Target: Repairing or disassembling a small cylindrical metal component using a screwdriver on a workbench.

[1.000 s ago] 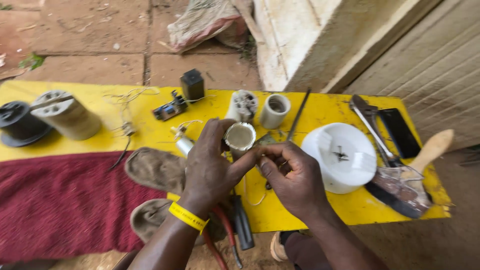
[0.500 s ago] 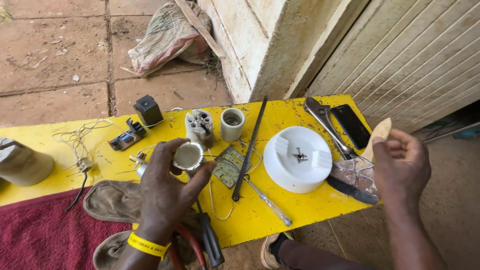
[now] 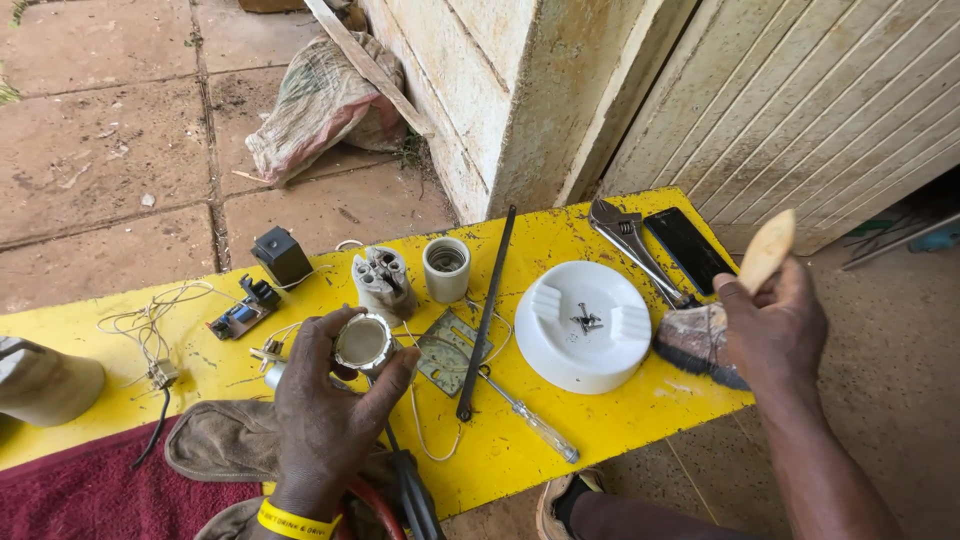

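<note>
**Round socket part in the left hand, brush in the right, well apart**

The round socket part point(image 3: 363, 342) sits up off the tabletop in the left hand point(image 3: 325, 415), pinched by fingers and thumb around its rim, its open mouth facing up toward the camera. It hangs over the middle of the yellow tabletop point(image 3: 620, 415), above the near edge, with a grey slotted insert point(image 3: 382, 281) and a white porcelain holder point(image 3: 446, 268) standing just behind it toward the far edge. To its right lie a metal plate point(image 3: 446, 350), a long dark rod point(image 3: 487, 310) running from far edge to near edge, and a screwdriver point(image 3: 530, 422). Further right is a white ceiling rose point(image 3: 584, 325) with loose screws in it.

At the right end, the right hand point(image 3: 775, 330) is clenched around the wooden handle of a brush point(image 3: 735, 300), handle tilted up and away, bristles resting at the tabletop's right edge. The brush lies well to the right of the socket part, so the right hand is the farther one.
</note>
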